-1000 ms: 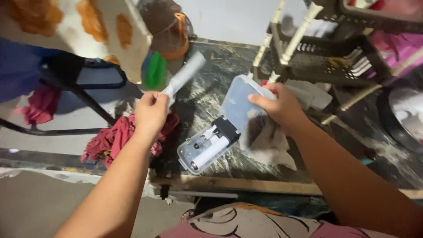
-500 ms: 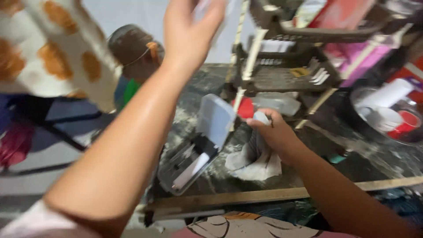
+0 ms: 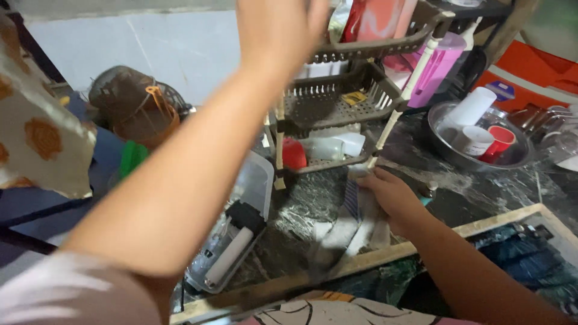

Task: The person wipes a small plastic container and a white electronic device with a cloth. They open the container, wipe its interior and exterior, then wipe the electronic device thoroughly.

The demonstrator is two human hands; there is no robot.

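The person's left hand (image 3: 280, 27) is raised high, up against the top tier of the brown plastic rack (image 3: 355, 96). It is blurred and partly cut off by the upper edge of the view, so whether its grip is wide, narrow or closed on something cannot be told. The left forearm runs diagonally down from the rack toward the lower left corner.

The right hand (image 3: 391, 195) rests low, just in front of the rack's bottom tier, with its grip closed on a pale cloth (image 3: 355, 219) that it presses onto the dark marbled surface (image 3: 301, 204). The cloth spreads out from under the hand toward the wooden edge strip (image 3: 481, 224) of the surface.

To the left of the rack, and partly hidden behind the left forearm, lies a clear plastic container (image 3: 241, 229) with its lid open; a white cylinder and a black part sit inside it. A red object (image 3: 294, 154) and a clear bottle lying on its side (image 3: 328, 147) sit on the rack's bottom tier. To the right of the rack stands a metal bowl (image 3: 457, 155) holding white and red cups. A pink bottle (image 3: 430, 66) stands just behind the rack's right post.
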